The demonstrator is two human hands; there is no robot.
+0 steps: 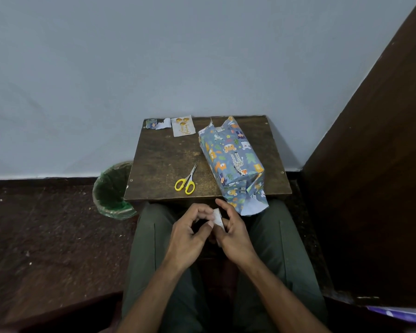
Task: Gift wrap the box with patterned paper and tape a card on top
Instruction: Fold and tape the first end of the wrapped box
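The box [231,157], covered in blue animal-print paper, lies on the right half of a small dark wooden table [163,159]. Its near end hangs over the table's front edge with loose paper flaps. A white card [183,126] with gold decoration lies at the table's back. Below the table edge, over my lap, my right hand [233,227] grips a small whitish tape roll [218,218]. My left hand [190,231] pinches at the roll with thumb and fingertips.
Yellow-handled scissors [186,181] lie near the table's front, left of the box. Paper scraps [157,123] sit at the back left corner. A green-lined bin [113,191] stands on the floor to the left. A dark wooden panel [375,164] rises at right.
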